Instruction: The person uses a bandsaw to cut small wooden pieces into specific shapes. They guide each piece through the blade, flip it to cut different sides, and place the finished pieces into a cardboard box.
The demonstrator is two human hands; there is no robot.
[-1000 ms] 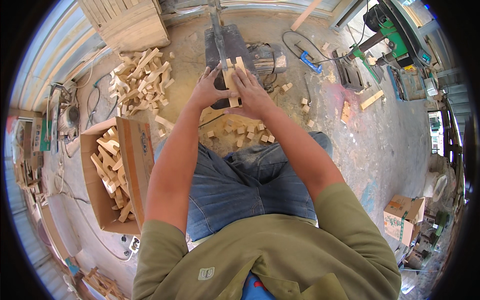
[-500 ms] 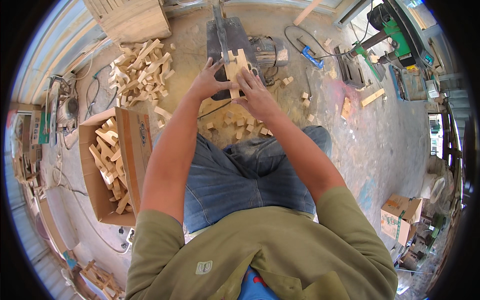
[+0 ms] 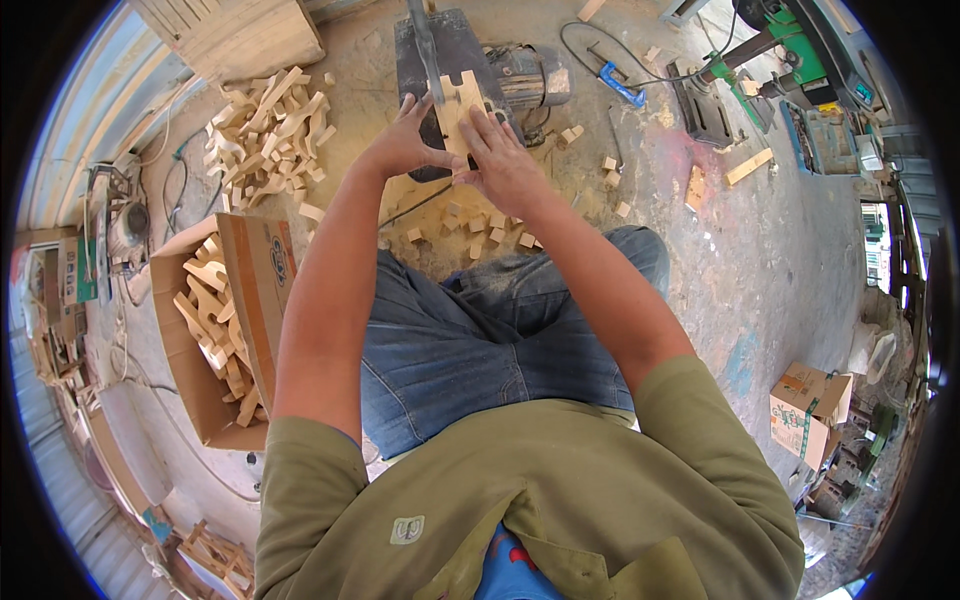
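Observation:
A pale wooden piece with notched, prong-like ends (image 3: 456, 112) lies on the dark flat table of a machine (image 3: 428, 62). My left hand (image 3: 400, 147) holds its left side, fingers along the edge and thumb towards the near end. Over the right side, my right hand (image 3: 505, 165) presses with its fingers laid close together on the wood. A narrow metal arm (image 3: 424, 45) comes down from the far side to the left edge of the piece. Where it meets the wood is too small to make out.
Curved wooden parts are heaped (image 3: 265, 135) on the floor at the left, and more fill a cardboard box (image 3: 245, 330). A motor (image 3: 525, 75) adjoins the machine. Small wood offcuts (image 3: 478, 225) lie before my knees. A blue clamp (image 3: 622, 85) and green drill press (image 3: 800, 60) stand farther right.
The whole view has shifted slightly, so the machine and hands sit a little higher and farther left. Both hands keep their hold on the wood; its place on the table looks nearly the same.

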